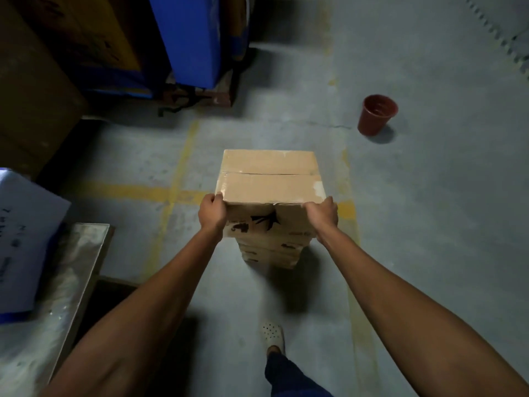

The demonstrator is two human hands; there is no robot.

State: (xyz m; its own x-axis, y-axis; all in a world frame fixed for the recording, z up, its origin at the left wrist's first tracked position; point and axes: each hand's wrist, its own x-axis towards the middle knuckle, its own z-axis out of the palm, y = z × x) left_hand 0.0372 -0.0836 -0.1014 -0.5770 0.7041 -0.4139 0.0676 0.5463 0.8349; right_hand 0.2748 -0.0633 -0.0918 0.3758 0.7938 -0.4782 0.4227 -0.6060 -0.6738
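A taped brown cardboard box [270, 176] tops a stack of similar boxes [270, 253] standing on the grey floor in the middle of the view. My left hand [212, 214] grips the top box at its near left corner, thumb on the lid edge. My right hand [323, 216] grips the near right corner the same way. Both arms reach straight forward. Black printed marks show on the box's near face between my hands.
A red-brown plastic pot [376, 114] stands on the floor at the right. Large cardboard and blue-wrapped goods [191, 38] sit on a pallet at the back left. A metal table [65, 282] with a white-and-blue box [23, 239] is at my left. My foot [273, 335] is below the stack.
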